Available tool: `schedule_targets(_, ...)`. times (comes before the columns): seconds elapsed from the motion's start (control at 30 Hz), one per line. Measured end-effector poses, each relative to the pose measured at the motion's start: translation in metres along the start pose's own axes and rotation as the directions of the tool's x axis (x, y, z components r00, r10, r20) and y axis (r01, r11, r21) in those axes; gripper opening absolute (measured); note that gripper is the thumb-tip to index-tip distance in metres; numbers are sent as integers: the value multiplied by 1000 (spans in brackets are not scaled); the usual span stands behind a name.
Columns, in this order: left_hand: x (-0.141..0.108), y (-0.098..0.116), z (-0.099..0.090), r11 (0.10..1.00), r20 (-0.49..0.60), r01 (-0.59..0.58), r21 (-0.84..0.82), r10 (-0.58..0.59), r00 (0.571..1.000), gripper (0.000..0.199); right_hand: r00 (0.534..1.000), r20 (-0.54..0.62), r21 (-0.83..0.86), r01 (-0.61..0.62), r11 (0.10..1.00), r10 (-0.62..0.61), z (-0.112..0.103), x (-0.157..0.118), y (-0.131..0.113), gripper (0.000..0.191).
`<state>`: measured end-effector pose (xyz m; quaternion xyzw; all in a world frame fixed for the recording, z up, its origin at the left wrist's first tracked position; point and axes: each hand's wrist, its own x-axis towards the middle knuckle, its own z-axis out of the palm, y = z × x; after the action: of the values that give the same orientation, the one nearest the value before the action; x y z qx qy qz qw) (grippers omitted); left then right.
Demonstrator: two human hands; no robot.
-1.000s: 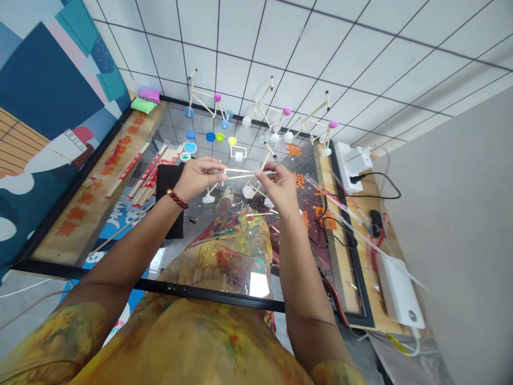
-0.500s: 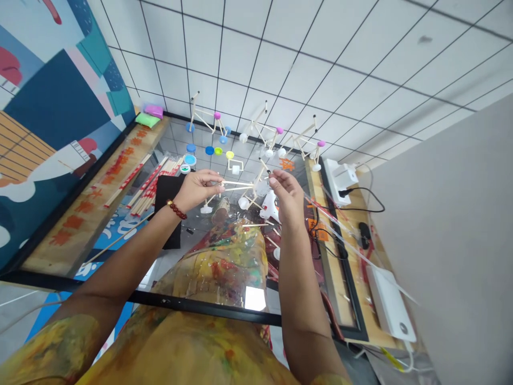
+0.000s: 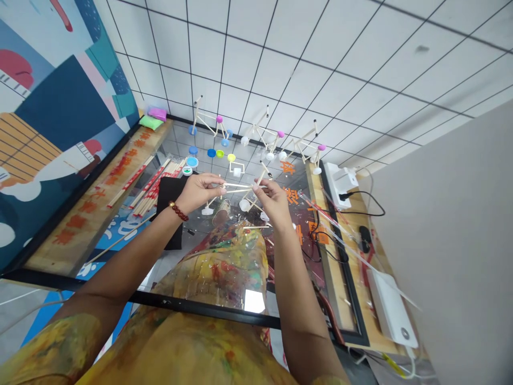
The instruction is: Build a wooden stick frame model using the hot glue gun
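Wooden stick frame (image 3: 238,188) apparently spans between the 2 hands' (image 3: 269,199) fingertips.

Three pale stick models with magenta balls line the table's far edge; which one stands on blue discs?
The leftmost model: its round discs are blue, while the middle model and rightmost model have white ones.

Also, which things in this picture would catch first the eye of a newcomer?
Probably the left hand and right hand, with thin pale sticks between their fingers, over the middle of the glass tabletop. Next, perhaps, the three stick models with magenta tops, lined up along its far edge, and the bright mural on the wall at the left.
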<state>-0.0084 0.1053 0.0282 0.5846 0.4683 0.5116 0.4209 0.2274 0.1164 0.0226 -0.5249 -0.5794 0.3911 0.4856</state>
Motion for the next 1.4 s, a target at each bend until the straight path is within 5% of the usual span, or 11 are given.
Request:
schedule_targets(0.13, -4, 0, 0, 996, 44, 89, 0, -89, 995, 38, 1000, 17, 23, -17, 1000, 17, 2, -1, 0, 40)
schedule_targets(0.4, -13, 3, -4, 981, 42, 81, 176, -89, 995, 49, 996, 13, 8, 85, 996, -85, 2, 0, 7, 31)
schedule_targets(0.7, -14, -5, 0, 953, 40, -153, 262, 147, 988, 30, 983, 26, -114, 185, 976, -183, -3, 0, 9, 24)
schedule_targets(0.9, -16, 0, 4, 932, 5, -204, 300, 212, 977, 26, 989, 26, -155, 147, 977, -145, -2, -2, 6, 27)
schedule_targets(1.4, -15, 3, 1, 950, 18, -131, 285, 131, 991, 30, 997, 60, -43, 54, 998, -51, 0, -2, 1, 32)
